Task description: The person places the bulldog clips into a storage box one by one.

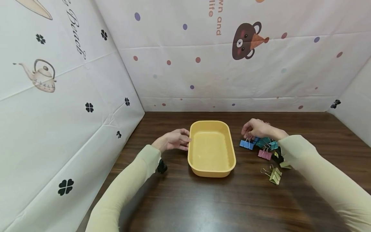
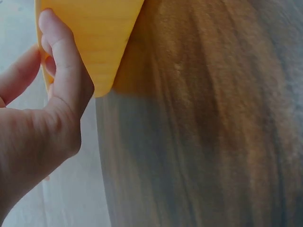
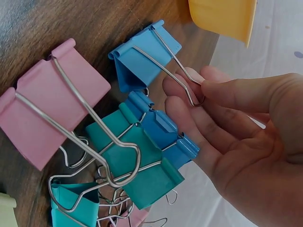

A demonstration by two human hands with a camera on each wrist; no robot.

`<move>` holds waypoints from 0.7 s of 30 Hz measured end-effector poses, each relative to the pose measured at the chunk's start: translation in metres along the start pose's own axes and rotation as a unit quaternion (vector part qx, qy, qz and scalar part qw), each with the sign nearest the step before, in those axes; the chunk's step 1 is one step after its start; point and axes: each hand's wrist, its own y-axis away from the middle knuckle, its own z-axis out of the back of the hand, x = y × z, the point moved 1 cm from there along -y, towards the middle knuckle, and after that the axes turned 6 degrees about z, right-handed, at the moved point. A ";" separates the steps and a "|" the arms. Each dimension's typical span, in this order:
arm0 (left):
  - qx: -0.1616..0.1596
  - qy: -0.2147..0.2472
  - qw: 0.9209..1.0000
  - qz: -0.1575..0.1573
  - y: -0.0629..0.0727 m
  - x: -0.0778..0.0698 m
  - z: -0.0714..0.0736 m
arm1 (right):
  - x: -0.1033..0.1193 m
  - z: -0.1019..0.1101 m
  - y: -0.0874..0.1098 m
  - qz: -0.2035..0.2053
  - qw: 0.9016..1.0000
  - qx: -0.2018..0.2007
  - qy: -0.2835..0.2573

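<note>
At the left rim of a yellow plastic tray, my left hand has bent fingers against the outer wall and the thumb at the rim. My right hand pinches the wire handle of a light blue binder clip between thumb and fingers. Beside that clip lie a darker blue binder clip and a teal binder clip. A pink binder clip is close to the wrist camera, and another teal clip lies below it. The tray's inside is bare.
An olive-yellow binder clip lies nearer me, apart from the pile. Partly behind my right sleeve are a black clip and a yellowish one. White printed cloth walls border the dark wooden table.
</note>
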 end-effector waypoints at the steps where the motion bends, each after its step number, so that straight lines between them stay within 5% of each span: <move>1: 0.002 0.003 1.000 -0.001 0.000 0.001 0.000 | 0.000 0.000 0.000 -0.002 1.000 0.001 0.000; 11: 0.004 0.011 1.000 -0.004 -0.001 0.001 0.000 | 0.000 0.001 0.000 -0.023 1.000 0.006 0.002; 21: 0.002 0.003 1.000 -0.017 0.001 0.002 -0.001 | 0.006 0.009 0.002 -0.032 0.996 -0.036 -0.070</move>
